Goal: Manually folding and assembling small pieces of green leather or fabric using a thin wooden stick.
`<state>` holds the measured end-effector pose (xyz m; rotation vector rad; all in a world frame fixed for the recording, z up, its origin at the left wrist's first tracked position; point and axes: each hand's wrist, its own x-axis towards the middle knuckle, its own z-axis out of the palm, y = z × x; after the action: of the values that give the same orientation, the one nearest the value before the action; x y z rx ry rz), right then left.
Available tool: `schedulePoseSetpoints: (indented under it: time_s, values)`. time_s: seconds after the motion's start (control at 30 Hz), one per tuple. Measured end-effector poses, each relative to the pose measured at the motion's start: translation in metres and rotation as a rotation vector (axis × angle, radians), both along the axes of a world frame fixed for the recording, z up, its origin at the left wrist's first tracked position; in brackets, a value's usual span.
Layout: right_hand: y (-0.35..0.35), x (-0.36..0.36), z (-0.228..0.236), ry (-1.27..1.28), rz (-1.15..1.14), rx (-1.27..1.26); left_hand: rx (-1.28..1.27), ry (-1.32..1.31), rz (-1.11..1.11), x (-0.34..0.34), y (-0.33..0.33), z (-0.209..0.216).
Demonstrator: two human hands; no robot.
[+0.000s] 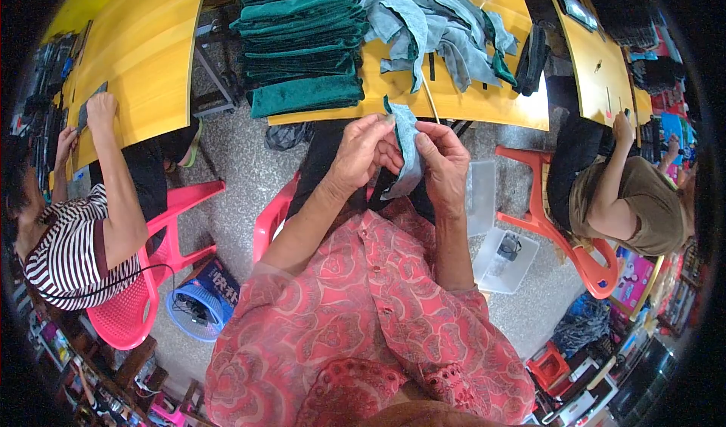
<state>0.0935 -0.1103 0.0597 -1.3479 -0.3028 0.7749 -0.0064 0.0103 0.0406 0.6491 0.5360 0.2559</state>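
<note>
Green velvet stack point(302, 49), flat folds, on yellow counter point(378, 90) | left hand point(361, 153) raised, fingers curled, pinching cloth strip point(409, 151) | strip narrow, grey-blue, green-edged, curving between hands | right hand point(446, 158) pinching too, thumb on strip's other edge

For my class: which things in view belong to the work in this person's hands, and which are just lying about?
Seemingly part of the work:
strip, pinched by left hand and right hand
loose strips
green stack
table

Apparently just lying about:
blue basket
clear bin
black bag
</note>
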Motion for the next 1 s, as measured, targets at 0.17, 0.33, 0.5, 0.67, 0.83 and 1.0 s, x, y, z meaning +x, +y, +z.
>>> schedulePoseSetpoints:
  time_s: [0.17,0.33,0.5,0.67,0.83,1.0]
  values:
    - [-0.002,0.000,-0.003,-0.005,0.004,0.017,-0.003,-0.014,0.004,-0.002,0.000,0.001]
    - [-0.003,0.000,-0.003,-0.028,-0.005,-0.003,0.024,-0.016,0.005,-0.003,-0.001,0.003]
    - [-0.003,0.000,0.004,-0.094,-0.028,-0.026,0.302,0.096,0.007,-0.004,-0.003,0.008]
    - [-0.003,0.002,0.004,-0.178,-0.026,-0.061,0.320,0.112,-0.015,-0.005,-0.003,0.009]
    - [-0.004,0.003,0.003,-0.200,-0.036,-0.051,0.292,0.092,-0.021,-0.005,-0.002,0.011]
    - [-0.004,0.002,0.004,-0.210,-0.028,-0.047,0.259,0.092,-0.036,-0.006,-0.002,0.013]
